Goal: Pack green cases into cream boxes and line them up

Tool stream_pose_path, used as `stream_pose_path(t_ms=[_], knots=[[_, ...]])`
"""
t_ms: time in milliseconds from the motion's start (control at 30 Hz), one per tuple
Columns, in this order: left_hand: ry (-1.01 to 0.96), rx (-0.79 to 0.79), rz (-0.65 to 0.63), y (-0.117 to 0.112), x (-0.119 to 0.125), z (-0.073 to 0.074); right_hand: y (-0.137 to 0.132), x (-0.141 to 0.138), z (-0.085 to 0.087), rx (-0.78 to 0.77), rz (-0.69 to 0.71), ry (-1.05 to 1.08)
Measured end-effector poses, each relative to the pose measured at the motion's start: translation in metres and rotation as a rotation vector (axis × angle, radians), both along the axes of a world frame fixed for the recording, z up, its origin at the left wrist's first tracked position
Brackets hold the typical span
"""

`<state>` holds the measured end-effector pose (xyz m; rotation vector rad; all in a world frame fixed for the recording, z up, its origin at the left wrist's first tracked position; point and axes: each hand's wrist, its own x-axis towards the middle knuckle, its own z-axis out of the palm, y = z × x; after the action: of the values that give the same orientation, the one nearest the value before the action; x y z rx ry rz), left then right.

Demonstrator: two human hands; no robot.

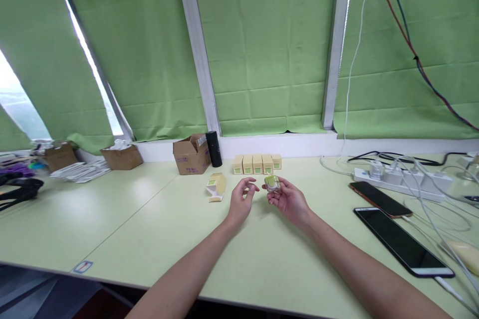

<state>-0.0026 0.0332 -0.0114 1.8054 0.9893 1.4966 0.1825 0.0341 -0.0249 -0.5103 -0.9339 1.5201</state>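
My right hand is held palm up above the table and grips a small green-topped item in its fingertips. My left hand hovers just left of it, fingers curled and pinched together, with nothing that I can make out in them. An opened flat yellow carton lies on the table to the left of my left hand. Behind both hands stands a row of several small yellow boxes with green squares on their fronts.
A brown cardboard box and a black cylinder stand by the window sill. Two phones, a power strip and cables lie on the right. More boxes and white packets sit far left.
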Motion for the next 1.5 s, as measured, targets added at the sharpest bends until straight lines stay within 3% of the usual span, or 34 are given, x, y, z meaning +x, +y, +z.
stream_pose_path(t_ms=[167, 467, 667, 767, 833, 1033, 1167, 1267, 1500], knots=[[0.027, -0.011, 0.058, 0.001, -0.001, 0.000, -0.002, 0.000, 0.003, 0.001, -0.157, -0.047], [0.035, 0.020, 0.253, 0.016, -0.012, 0.000, 0.006, -0.003, -0.007, 0.158, -0.542, -0.413], [0.128, 0.043, 0.566, 0.043, -0.045, 0.009, 0.009, 0.000, -0.016, 0.159, -0.516, -0.552], [0.262, -0.118, 0.783, 0.058, -0.071, 0.022, 0.010, 0.001, -0.019, 0.164, -0.469, -0.617], [0.293, -0.187, 0.842, 0.067, -0.087, 0.029, 0.013, 0.002, -0.022, 0.160, -0.456, -0.646], [0.452, -0.381, 0.838, 0.078, -0.108, 0.029, 0.026, 0.007, -0.038, 0.180, -0.446, -0.701], [0.807, -0.476, 0.814, 0.074, -0.104, 0.023, 0.032, 0.010, -0.046, 0.224, -0.452, -0.849], [0.940, -0.491, 0.835, 0.072, -0.102, 0.021, 0.033, 0.011, -0.048, 0.247, -0.474, -0.924], [0.990, -0.388, 0.817, 0.066, -0.101, 0.019, 0.034, 0.015, -0.049, 0.291, -0.535, -1.098]])
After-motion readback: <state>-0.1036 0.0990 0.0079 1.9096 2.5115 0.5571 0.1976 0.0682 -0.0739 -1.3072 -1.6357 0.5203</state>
